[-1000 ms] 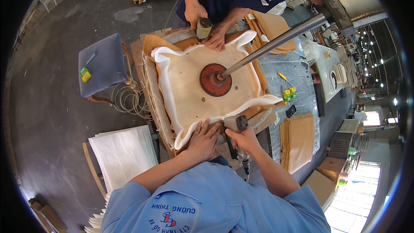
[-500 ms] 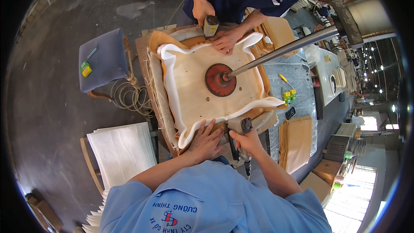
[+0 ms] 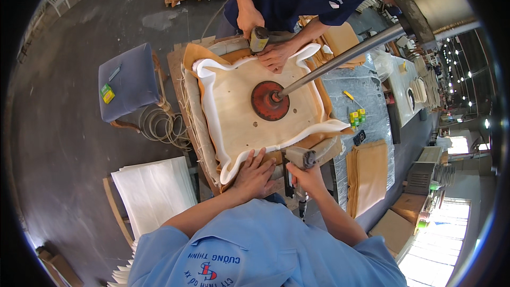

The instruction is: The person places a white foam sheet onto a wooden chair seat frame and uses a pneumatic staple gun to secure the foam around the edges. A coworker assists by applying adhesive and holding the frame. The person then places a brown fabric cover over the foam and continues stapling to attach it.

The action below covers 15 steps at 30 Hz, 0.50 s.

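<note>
Compared with the earlier frame, the right hand (image 3: 307,177), wrapped around the staple gun (image 3: 299,157), sits slightly farther right along the near edge of the seat panel (image 3: 234,106). The left hand (image 3: 254,174) still rests there, fingers spread. The panel remains central under the red disc (image 3: 261,107), a co-worker's hands (image 3: 276,56) at its far edge.

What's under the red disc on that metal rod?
A pale panel shows around the red disc, with white padding along the panel's edges. The spot directly beneath the disc is covered.
</note>
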Each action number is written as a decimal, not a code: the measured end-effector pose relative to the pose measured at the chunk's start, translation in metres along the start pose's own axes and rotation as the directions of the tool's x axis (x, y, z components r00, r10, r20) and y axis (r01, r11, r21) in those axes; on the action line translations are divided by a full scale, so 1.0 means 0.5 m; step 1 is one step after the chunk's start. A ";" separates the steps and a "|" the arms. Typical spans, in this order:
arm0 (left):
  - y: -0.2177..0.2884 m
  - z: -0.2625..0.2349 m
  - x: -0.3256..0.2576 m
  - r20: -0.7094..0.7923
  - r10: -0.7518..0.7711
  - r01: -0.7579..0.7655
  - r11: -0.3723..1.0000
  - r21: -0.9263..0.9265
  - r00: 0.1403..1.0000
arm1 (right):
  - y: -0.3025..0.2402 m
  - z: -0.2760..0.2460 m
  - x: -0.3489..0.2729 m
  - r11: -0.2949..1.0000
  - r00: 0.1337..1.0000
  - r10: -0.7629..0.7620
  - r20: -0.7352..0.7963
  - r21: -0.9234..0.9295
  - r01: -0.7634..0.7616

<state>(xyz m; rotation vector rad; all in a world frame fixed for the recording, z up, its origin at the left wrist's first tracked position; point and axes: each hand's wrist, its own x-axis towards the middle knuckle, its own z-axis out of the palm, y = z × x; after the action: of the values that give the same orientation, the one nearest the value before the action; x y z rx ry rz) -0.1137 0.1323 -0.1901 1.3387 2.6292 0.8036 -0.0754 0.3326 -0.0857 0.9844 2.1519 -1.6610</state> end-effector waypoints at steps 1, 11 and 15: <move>0.001 -0.001 -0.002 0.012 -0.009 0.009 1.000 -0.005 1.000 | 0.014 -0.011 -0.012 0.999 0.999 -0.006 -0.037 0.054 0.008; 0.014 -0.036 -0.010 0.026 -0.041 0.041 0.999 -0.028 0.999 | 0.130 -0.097 -0.024 0.990 0.983 -0.100 -0.151 0.086 0.114; 0.036 -0.085 -0.048 -0.015 -0.097 0.096 0.994 -0.049 0.995 | 0.153 -0.113 -0.014 0.996 0.986 -0.065 -0.152 0.043 0.073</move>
<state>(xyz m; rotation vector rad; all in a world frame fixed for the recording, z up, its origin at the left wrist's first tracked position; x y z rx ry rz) -0.0987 0.1048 -0.1486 1.1883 2.6465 0.8624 -0.0099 0.3919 -0.1216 1.0932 2.2753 -1.7295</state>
